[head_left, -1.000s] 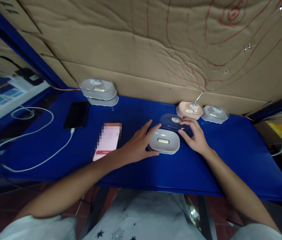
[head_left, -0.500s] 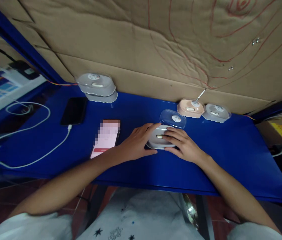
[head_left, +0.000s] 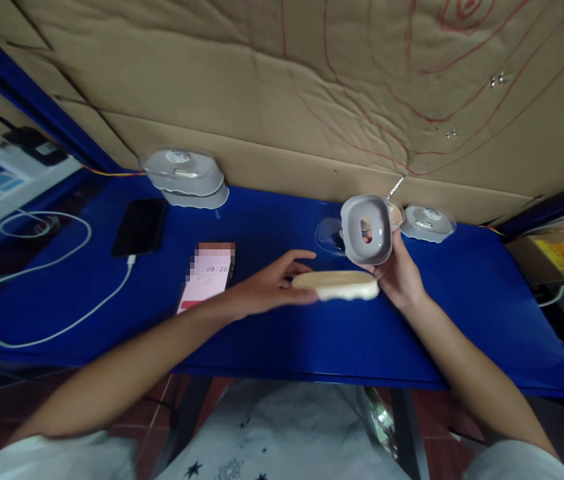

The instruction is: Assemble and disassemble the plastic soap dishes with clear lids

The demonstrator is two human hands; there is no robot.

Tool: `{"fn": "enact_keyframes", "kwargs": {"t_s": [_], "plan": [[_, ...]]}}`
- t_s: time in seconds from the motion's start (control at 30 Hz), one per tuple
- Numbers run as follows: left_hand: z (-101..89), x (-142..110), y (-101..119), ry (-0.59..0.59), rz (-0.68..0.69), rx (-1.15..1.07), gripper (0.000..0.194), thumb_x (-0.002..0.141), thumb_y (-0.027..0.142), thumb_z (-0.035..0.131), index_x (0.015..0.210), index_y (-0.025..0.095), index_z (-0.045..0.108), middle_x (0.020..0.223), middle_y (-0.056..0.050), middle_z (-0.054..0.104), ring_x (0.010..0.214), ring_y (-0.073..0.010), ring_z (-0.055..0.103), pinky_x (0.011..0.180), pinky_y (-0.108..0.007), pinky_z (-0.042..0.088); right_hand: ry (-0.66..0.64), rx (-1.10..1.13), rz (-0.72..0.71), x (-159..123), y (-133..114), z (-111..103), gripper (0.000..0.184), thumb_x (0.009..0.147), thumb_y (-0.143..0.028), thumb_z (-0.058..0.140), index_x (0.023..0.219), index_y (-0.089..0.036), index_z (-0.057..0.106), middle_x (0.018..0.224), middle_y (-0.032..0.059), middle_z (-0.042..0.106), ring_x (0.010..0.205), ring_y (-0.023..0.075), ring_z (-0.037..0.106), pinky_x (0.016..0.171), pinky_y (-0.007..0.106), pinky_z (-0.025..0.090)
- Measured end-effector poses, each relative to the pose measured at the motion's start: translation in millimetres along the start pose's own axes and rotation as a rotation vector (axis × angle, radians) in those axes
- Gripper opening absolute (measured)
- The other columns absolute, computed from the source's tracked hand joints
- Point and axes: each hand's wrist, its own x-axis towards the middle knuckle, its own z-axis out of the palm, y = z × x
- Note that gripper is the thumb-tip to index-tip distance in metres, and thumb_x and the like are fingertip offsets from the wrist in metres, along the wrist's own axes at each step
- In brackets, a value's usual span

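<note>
Above the blue bench (head_left: 372, 347), inside its front edge, our left hand (head_left: 282, 283) pinches a cream oval plastic tray (head_left: 337, 284); our right hand (head_left: 405, 277) grasps a grey slotted plastic dish (head_left: 379, 233). Both look light, stiff, best rim-held.

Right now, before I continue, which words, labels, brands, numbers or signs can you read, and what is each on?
"8:20" on the lit phone; the digit before the 8 is partly masked.
Too small or blurred: the left round sticker on the stacked boxes.
Too small: the right round sticker on the far-right box.
Unreadable: the adapter label.
No brand is legible.
</note>
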Motion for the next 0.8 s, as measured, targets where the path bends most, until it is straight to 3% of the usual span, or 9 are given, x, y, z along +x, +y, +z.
{"fn": "enact_keyframes", "kwargs": {"t_s": [0.07, 0.13, 0.2, 0.27, 0.37, 0.47, 0.57, 0.67, 0.8], "plan": [[-8.1, 2, 8, -0.072, -0.045, -0.382, 0.079, 0.090, 0.080, 0.052, 0.144, 0.022, 0.054, 0.124, -0.016, 0.072, 0.108, -0.0332, 0.071, 0.087, -0.045, 0.056, -0.004, 0.040, 0.015, 4, -4, -4, 0.059, 0.099, -0.074, 0.048, 0.128, -0.027, 0.067, 0.131, 0.0093, 0.074, 0.122, 0.0309, 0.071, 0.093, 0.050, 0.066], [-14.9, 3, 12, -0.058, -0.037, -0.517, 0.079, 0.092, 0.082, 0.044, 0.140, 0.020, 0.057, 0.117, -0.015, 0.074, 0.105, -0.0322, 0.071, 0.082, -0.042, 0.056, 0.007, 0.057, 0.023, 6, -4, -6, 0.059, 0.099, -0.073, 0.048, 0.131, -0.026, 0.066, 0.137, 0.0099, 0.071, 0.126, 0.0317, 0.069, 0.094, 0.051, 0.065], [-16.3, 3, 11, 0.045, -0.019, -0.400, 0.073, 0.089, 0.073, 0.062, 0.140, 0.022, 0.053, 0.121, -0.014, 0.071, 0.109, -0.0312, 0.069, 0.086, -0.041, 0.056, 0.026, 0.036, 0.009, 5, -2, -5, 0.060, 0.099, -0.073, 0.048, 0.131, -0.026, 0.066, 0.137, 0.0103, 0.071, 0.125, 0.0317, 0.069, 0.094, 0.051, 0.065], [-11.4, 2, 4, 0.167, 0.035, -0.128, 0.082, 0.078, 0.056, 0.085, 0.144, 0.026, 0.046, 0.132, -0.013, 0.063, 0.119, -0.0312, 0.065, 0.098, -0.044, 0.053, 0.034, -0.068, -0.060, 1, 3, -2, 0.060, 0.100, -0.074, 0.046, 0.125, -0.024, 0.070, 0.129, 0.0100, 0.075, 0.123, 0.0311, 0.070, 0.094, 0.049, 0.065], [1.2, 1, -11, 0.241, 0.172, 0.156, 0.100, 0.069, 0.037, 0.095, 0.149, 0.031, 0.036, 0.145, -0.013, 0.050, 0.129, -0.0328, 0.059, 0.110, -0.052, 0.048, -0.070, -0.398, -0.317, -10, 7, 2, 0.053, 0.103, -0.067, 0.049, 0.109, -0.023, 0.077, 0.116, 0.0087, 0.078, 0.115, 0.0300, 0.073, 0.098, 0.048, 0.062], [9.5, 4, -22, 0.217, 0.195, 0.053, 0.102, 0.074, 0.033, 0.092, 0.152, 0.034, 0.026, 0.147, -0.014, 0.046, 0.127, -0.0324, 0.061, 0.107, -0.054, 0.052, -0.320, -0.755, -0.655, -23, 6, 8, 0.036, 0.105, -0.050, 0.056, 0.119, -0.024, 0.077, 0.129, 0.0096, 0.074, 0.123, 0.0291, 0.068, 0.109, 0.051, 0.055], [10.0, 8, -25, 0.232, 0.146, -0.091, 0.116, 0.069, 0.027, 0.094, 0.156, 0.038, 0.018, 0.151, -0.014, 0.043, 0.129, -0.0327, 0.060, 0.104, -0.053, 0.054, -0.526, -0.961, -0.872, -30, 5, 12, 0.041, 0.106, -0.038, 0.059, 0.145, -0.027, 0.063, 0.141, 0.0112, 0.067, 0.138, 0.0286, 0.059, 0.117, 0.053, 0.049], [8.8, 9, -21, 0.209, 0.093, -0.170, 0.123, 0.065, 0.019, 0.094, 0.159, 0.040, 0.016, 0.150, -0.012, 0.046, 0.130, -0.0325, 0.059, 0.107, -0.054, 0.053, -0.580, -1.100, -0.951, -30, 5, 13, 0.049, 0.106, -0.034, 0.059, 0.154, -0.026, 0.054, 0.143, 0.0132, 0.064, 0.141, 0.0290, 0.056, 0.119, 0.054, 0.047], [9.5, 7, -12, 0.212, -0.004, -0.287, 0.116, 0.065, 0.014, 0.092, 0.158, 0.040, 0.028, 0.148, -0.011, 0.051, 0.118, -0.0287, 0.066, 0.104, -0.052, 0.054, -0.557, -1.220, -0.996, -26, 3, 9, 0.050, 0.106, -0.033, 0.059, 0.155, -0.024, 0.052, 0.144, 0.0151, 0.063, 0.141, 0.0305, 0.056, 0.120, 0.056, 0.045]]}}
